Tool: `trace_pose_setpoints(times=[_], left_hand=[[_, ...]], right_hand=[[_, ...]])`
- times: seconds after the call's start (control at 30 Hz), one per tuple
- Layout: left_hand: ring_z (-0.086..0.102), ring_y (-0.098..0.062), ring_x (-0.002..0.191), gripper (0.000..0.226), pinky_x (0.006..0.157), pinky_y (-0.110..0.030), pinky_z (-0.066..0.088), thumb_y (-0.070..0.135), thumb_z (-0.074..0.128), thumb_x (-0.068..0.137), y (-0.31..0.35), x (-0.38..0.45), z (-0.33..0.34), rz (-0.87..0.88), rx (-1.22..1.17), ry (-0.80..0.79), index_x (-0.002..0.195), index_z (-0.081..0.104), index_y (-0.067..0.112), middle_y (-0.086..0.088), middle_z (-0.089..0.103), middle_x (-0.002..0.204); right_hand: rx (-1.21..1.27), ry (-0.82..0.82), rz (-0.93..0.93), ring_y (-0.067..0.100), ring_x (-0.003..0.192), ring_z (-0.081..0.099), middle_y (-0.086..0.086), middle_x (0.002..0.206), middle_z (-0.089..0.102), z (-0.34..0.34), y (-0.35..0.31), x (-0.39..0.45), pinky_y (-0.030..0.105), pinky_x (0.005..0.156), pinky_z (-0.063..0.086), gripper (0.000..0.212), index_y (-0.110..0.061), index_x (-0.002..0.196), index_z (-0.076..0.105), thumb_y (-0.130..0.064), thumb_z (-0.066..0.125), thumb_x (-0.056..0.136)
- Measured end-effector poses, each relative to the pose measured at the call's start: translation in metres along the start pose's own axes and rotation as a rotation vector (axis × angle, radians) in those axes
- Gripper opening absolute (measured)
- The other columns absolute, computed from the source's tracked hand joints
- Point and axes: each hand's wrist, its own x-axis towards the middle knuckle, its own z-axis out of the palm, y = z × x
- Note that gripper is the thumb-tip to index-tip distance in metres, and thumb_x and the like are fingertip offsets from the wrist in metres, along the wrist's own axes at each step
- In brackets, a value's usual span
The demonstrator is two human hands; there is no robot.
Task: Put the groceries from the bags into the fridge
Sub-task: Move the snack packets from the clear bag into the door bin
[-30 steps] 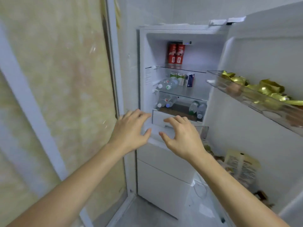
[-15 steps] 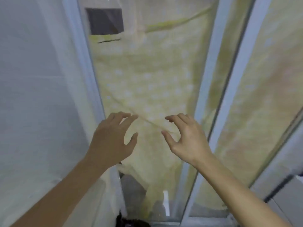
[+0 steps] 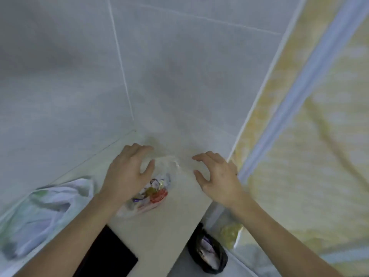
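A clear plastic bag (image 3: 153,188) with colourful wrapped items lies on a pale counter (image 3: 175,222) against a tiled wall. My left hand (image 3: 127,174) hovers over the bag's left side, fingers spread and curled, holding nothing. My right hand (image 3: 217,176) hangs to the right of the bag, apart from it, fingers also spread and empty. A white bag (image 3: 48,212) slumps on the counter at the left. The fridge is out of view.
A black flat surface (image 3: 107,254) is set into the counter near my left forearm. A black bin bag (image 3: 209,254) with rubbish sits on the floor below the counter's right end. A yellow patterned sliding door (image 3: 311,156) with a white frame stands on the right.
The view has swung left from the open fridge, past the sliding door, to the counter with the bags. Both hands stay raised, empty and spread.
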Motion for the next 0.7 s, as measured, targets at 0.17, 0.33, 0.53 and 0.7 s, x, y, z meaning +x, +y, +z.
trace_pose_setpoints(times=[0.17,0.33,0.53,0.7], left_hand=[[0.057,-0.021,0.109,0.03,0.078,-0.04,0.056,0.032,0.057,0.098,-0.073,-0.036,0.056,-0.205,-0.02,-0.099,0.125,0.065,0.023,0.004,0.065,0.109],[0.055,-0.018,0.106,0.023,0.069,-0.027,0.043,0.028,0.058,0.099,-0.123,-0.059,0.127,-0.353,0.023,-0.249,0.121,0.063,0.024,0.005,0.061,0.108],[0.056,-0.026,0.099,0.032,0.068,-0.038,0.052,0.027,0.069,0.089,-0.162,-0.072,0.191,-0.417,0.082,-0.367,0.12,0.062,0.02,-0.001,0.057,0.104],[0.056,-0.027,0.109,0.066,0.077,-0.043,0.055,0.048,0.076,0.081,-0.172,-0.079,0.219,-0.48,0.174,-0.475,0.139,0.052,0.028,0.001,0.053,0.121]], right_hand=[[0.131,-0.229,-0.061,0.02,0.12,0.057,-0.005,0.126,0.064,0.117,0.004,0.044,0.037,0.095,0.051,0.028,-0.024,0.127,0.065,-0.023,0.063,0.099],[0.168,-0.416,-0.163,0.018,0.101,0.058,-0.006,0.104,0.063,0.232,0.029,0.076,0.027,0.081,0.045,0.011,-0.021,0.108,0.069,-0.02,0.067,0.098],[0.066,-0.631,-0.326,0.019,0.113,0.053,-0.005,0.117,0.064,0.311,0.057,0.092,0.038,0.089,0.043,0.028,-0.022,0.12,0.068,-0.019,0.071,0.093],[-0.074,-0.731,-0.447,0.023,0.135,0.044,-0.001,0.145,0.053,0.332,0.065,0.093,0.051,0.11,0.041,0.066,-0.023,0.141,0.055,-0.027,0.082,0.082]])
